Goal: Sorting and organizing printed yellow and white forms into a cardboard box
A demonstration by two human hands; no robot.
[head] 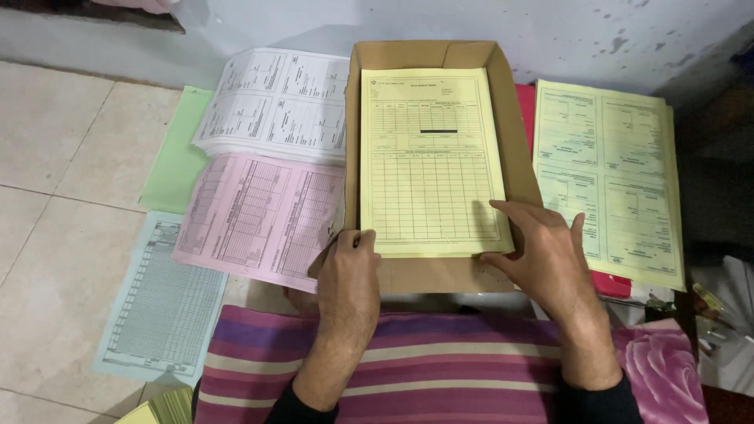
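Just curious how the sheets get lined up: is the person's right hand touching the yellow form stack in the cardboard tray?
Touching. The head view shows the right hand with fingers resting flat on the yellow form stack.

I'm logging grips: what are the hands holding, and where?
Both hands are on the yellow form stack in the cardboard tray: left hand at its bottom-left corner, right hand at its bottom-right.

Even, soft indoor light; sharp picture.
The tiled floor (55,149) at left is brightest, while the right edge falls into deep shadow. Faint shadows lie under both hands. No glare; printed lines stay crisp, with slight bending toward the corners.
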